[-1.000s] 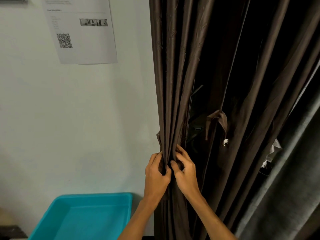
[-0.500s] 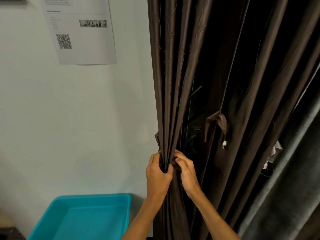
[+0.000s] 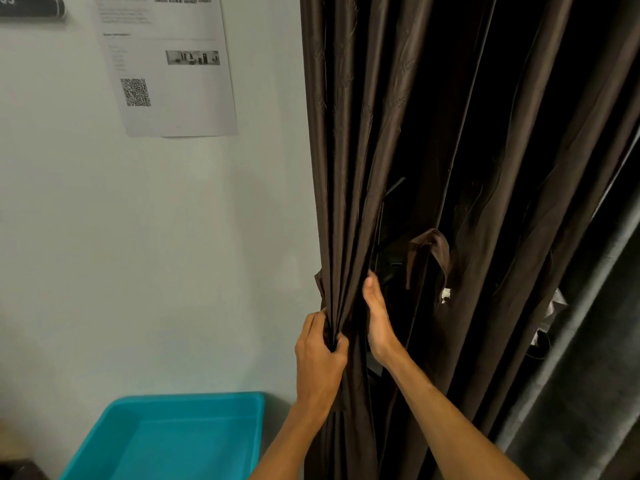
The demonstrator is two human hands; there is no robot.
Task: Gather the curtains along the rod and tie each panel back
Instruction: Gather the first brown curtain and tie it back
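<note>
While your left grip (image 3: 320, 355) clamps the curtain (image 3: 346, 168) pleats so they cannot spread, your right grip (image 3: 377, 317) reaches behind them, its closure hidden.

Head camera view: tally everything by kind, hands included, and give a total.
Hands: 2, left hand and right hand
Curtains: 2, brown curtain and grey curtain
Tie-back strap: 1
Teal tub: 1
Printed sheet with QR code: 1
Dark wall sign: 1
Total: 8
</note>
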